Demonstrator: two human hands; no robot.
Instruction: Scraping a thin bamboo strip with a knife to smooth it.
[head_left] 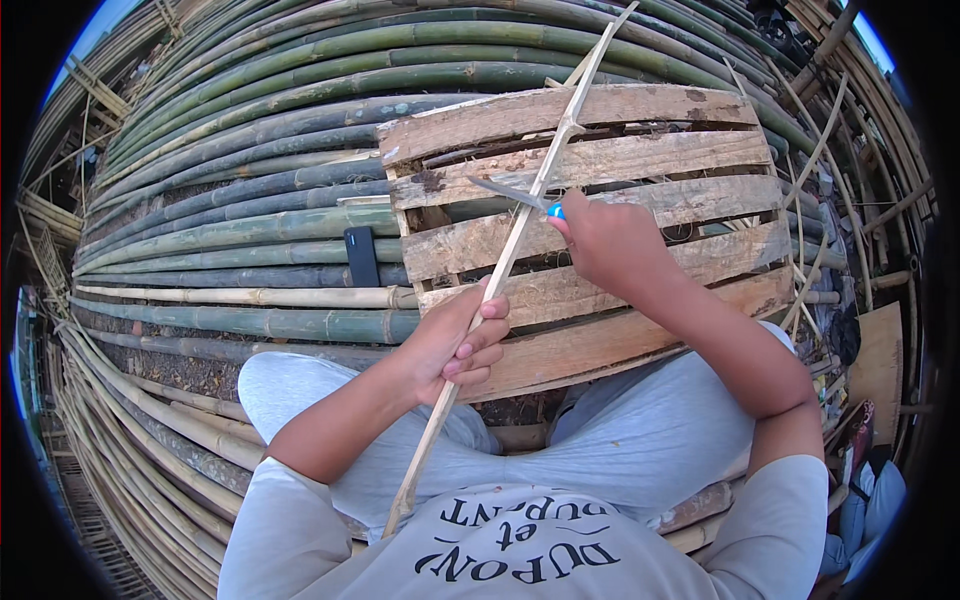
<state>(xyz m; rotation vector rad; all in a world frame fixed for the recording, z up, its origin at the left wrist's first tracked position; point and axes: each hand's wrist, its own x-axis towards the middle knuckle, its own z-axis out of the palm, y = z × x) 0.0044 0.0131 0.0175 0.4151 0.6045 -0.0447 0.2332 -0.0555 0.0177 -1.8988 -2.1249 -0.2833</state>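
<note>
A long thin bamboo strip runs diagonally from my lap up past the top of the picture. My left hand is closed around its lower middle. My right hand grips a knife with a blue handle; the grey blade lies across the strip, its edge against the bamboo just above my left hand. Both forearms come in from below, over my grey trousers.
A weathered wooden pallet lies in front of my knees on a floor of green and dry bamboo poles. A dark flat phone rests on the poles left of the pallet. Thin bamboo sticks and a board lie at the right.
</note>
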